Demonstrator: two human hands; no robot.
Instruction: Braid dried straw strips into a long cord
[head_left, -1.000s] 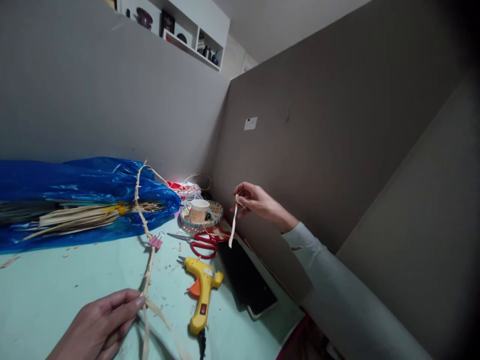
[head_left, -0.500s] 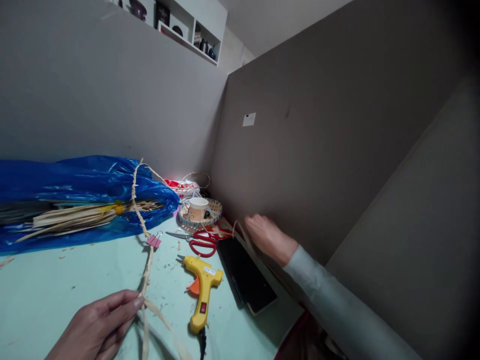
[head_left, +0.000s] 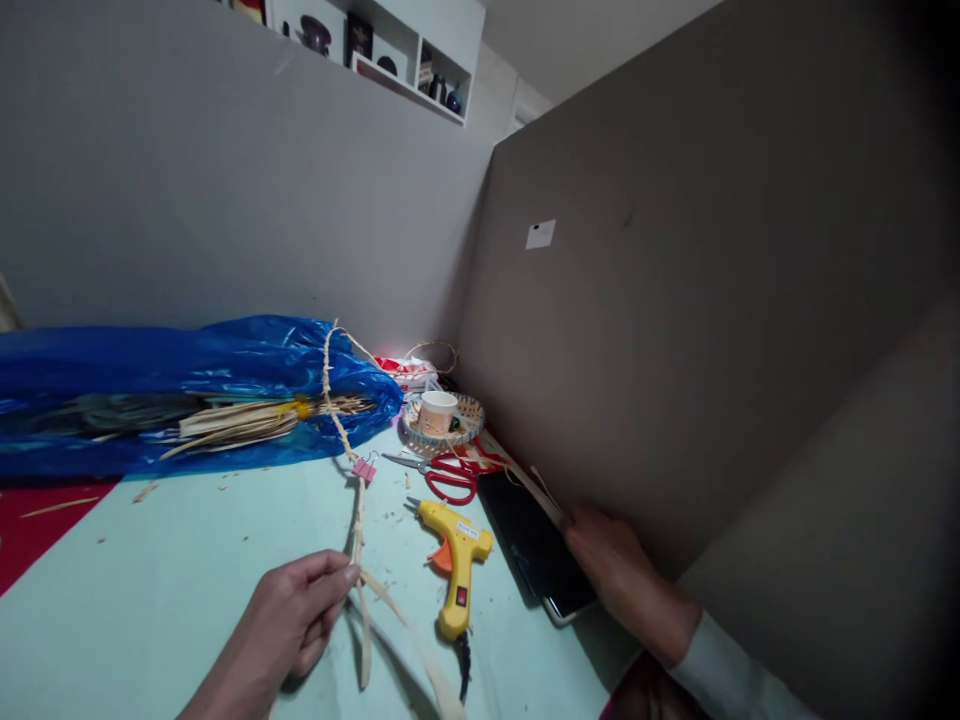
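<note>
Pinches plaited cord in left hand, with right hand's grip indiscernible, paper cup in woven basket, straw bundle amid blue plastic.

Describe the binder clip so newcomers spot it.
From the blue plastic bag, follow the braided cord down toward the left hand. The binder clip grips it partway along. It's pink and far smaller than the red-handled scissors and yellow glue gun.
</note>
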